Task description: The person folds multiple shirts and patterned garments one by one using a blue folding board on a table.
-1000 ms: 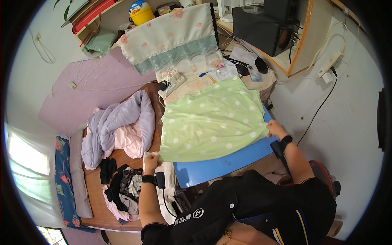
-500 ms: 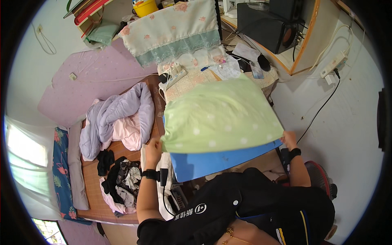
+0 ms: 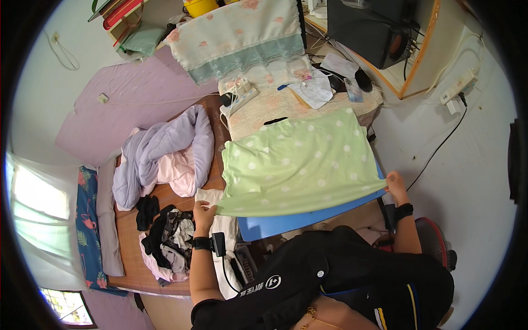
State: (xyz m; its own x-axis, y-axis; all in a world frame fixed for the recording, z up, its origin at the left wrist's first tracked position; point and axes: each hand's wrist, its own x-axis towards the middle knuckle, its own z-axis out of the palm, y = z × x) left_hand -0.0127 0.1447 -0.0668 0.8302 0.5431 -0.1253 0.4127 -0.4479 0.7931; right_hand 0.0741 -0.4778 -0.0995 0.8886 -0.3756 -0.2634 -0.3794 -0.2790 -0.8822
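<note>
A light green cloth with white dots [image 3: 300, 165] is stretched over a blue board [image 3: 297, 224], whose near strip and right edge show. My left hand [image 3: 204, 215] is closed on the cloth's near left corner, out past the board's left side. At the near right corner, my right hand [image 3: 396, 187] pinches the cloth between its fingers. The near edge hangs nearly straight between my two hands. Beyond, the far part of the cloth lies on the board and reaches onto the patterned tablecloth [image 3: 247, 118].
On the left, a bed holds a lilac quilt [image 3: 165, 148] and a pile of dark clothes [image 3: 170, 242]. Papers [image 3: 313, 93], a phone [image 3: 353, 91] and a power strip [image 3: 242, 98] lie beyond the cloth. A red fan [image 3: 434, 242] stands near my right elbow.
The billowing cloth has settled flatter over the board, and its near edge is lower. My left hand has come down slightly. The whole view has shifted a little.
</note>
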